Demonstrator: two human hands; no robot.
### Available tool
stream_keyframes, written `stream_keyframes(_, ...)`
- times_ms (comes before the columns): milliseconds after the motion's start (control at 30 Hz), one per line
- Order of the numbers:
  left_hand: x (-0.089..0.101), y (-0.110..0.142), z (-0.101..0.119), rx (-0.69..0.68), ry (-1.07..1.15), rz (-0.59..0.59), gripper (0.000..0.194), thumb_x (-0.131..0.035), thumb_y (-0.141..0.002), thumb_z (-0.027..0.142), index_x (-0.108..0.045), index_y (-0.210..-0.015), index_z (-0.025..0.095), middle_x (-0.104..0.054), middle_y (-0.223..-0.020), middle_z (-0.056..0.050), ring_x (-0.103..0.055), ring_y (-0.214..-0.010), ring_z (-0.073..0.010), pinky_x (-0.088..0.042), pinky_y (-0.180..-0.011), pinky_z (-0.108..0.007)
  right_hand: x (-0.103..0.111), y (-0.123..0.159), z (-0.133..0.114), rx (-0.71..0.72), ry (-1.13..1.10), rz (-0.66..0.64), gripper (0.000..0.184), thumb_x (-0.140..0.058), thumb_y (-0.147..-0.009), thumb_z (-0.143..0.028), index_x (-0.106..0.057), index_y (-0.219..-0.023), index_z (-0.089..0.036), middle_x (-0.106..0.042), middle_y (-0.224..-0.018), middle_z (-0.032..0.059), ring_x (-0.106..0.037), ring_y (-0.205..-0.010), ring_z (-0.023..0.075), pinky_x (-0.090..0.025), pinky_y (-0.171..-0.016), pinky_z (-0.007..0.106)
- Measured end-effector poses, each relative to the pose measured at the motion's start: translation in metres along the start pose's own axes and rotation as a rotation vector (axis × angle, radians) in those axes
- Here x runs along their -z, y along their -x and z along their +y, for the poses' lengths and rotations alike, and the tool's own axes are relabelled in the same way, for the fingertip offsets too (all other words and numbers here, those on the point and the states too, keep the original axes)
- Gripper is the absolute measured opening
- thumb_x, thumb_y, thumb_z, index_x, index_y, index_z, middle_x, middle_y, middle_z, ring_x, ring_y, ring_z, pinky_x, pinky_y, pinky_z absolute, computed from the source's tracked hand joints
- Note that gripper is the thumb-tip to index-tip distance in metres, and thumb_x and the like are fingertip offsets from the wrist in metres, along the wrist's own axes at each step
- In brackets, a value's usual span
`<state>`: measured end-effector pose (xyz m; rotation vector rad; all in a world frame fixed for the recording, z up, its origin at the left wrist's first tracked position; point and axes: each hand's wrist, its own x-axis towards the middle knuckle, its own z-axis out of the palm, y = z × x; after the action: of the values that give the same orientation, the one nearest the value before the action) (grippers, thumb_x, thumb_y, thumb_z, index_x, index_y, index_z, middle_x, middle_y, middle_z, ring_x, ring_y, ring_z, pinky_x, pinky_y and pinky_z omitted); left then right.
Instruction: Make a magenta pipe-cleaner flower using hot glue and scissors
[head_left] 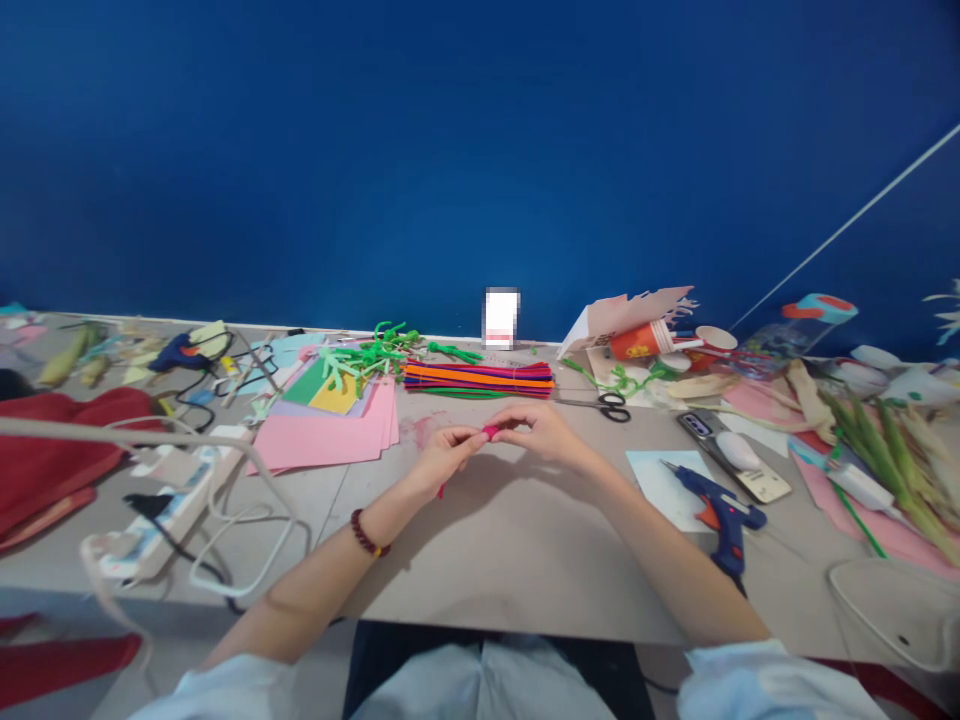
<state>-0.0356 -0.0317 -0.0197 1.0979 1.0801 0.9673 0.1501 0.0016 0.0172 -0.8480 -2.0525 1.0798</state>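
Both hands meet over the middle of the grey table (pixel 495 540). My left hand (pixel 444 455) and my right hand (pixel 538 428) pinch a small pink pipe cleaner (pixel 490 432) between their fingertips. Its loose end pokes out below my left hand. A dark red bead bracelet sits on my left wrist. Behind the hands lies a bundle of coloured pipe cleaners (pixel 480 379).
Pink and coloured paper sheets (pixel 330 425) and green pipe-cleaner shapes (pixel 375 352) lie at the back left. Scissors (pixel 604 405) and a blue glue gun (pixel 720 515) are to the right. A power strip with white cables (pixel 169 500) lies left. Paper cups (pixel 645 340) stand behind.
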Motion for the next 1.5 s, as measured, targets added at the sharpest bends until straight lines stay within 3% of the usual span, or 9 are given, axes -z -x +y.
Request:
stream_keyframes(400, 0.0, 0.001, -0.003, -0.03, -0.036, -0.027, 0.04, -0.068, -0.067, 0.052, -0.071, -0.079, 0.014, -0.034, -0.042, 0.007, -0.023, -0.039, -0.004, -0.014, -0.041, -0.022, -0.001, 0.0, 0.002, 0.237, 0.122, 0.006, 0.02, -0.06, -0.083, -0.037, -0.073, -0.087, -0.023, -0.072, -0.083, 0.0058, -0.065, -0.075, 0.0169, -0.05, -0.071, 0.028)
stream_keyframes(700, 0.001, -0.001, -0.002, -0.028, -0.013, -0.002, 0.042, -0.07, -0.063, 0.053, -0.07, -0.075, 0.013, -0.033, -0.042, 0.008, -0.023, -0.039, -0.0038, -0.014, -0.04, -0.021, -0.008, 0.003, 0.005, 0.205, 0.128, 0.028, 0.021, -0.058, -0.084, -0.036, -0.073, -0.089, -0.022, -0.071, -0.086, 0.0065, -0.064, -0.078, 0.0177, -0.05, -0.073, 0.03)
stream_keyframes(933, 0.001, 0.0, 0.002, -0.03, -0.038, -0.038, 0.037, -0.07, -0.065, 0.05, -0.068, -0.07, 0.014, -0.035, -0.042, 0.007, -0.025, -0.04, -0.0043, -0.015, -0.041, -0.022, -0.002, 0.001, -0.006, 0.07, 0.135, -0.01, 0.021, -0.067, -0.078, -0.033, -0.072, -0.095, -0.023, -0.072, -0.091, 0.0055, -0.064, -0.084, 0.0197, -0.049, -0.077, 0.032)
stream_keyframes(1100, 0.001, 0.001, 0.002, -0.022, -0.011, -0.056, 0.036, -0.071, -0.064, 0.049, -0.065, -0.066, 0.013, -0.035, -0.042, 0.007, -0.026, -0.04, -0.0039, -0.016, -0.042, -0.021, -0.007, 0.003, -0.004, 0.099, 0.114, -0.001, 0.012, -0.064, -0.08, -0.029, -0.074, -0.085, -0.024, -0.071, -0.084, 0.0041, -0.063, -0.078, 0.0176, -0.048, -0.072, 0.029)
stream_keyframes(1500, 0.004, -0.002, -0.001, 0.136, 0.248, -0.161, 0.042, -0.079, -0.054, 0.047, -0.056, -0.06, 0.012, -0.024, -0.043, 0.01, -0.016, -0.04, -0.0019, -0.007, -0.041, -0.021, -0.019, 0.004, -0.006, 0.105, 0.115, 0.088, 0.014, -0.062, -0.081, -0.021, -0.075, -0.084, -0.021, -0.066, -0.077, 0.0052, -0.06, -0.071, 0.0152, -0.047, -0.067, 0.026)
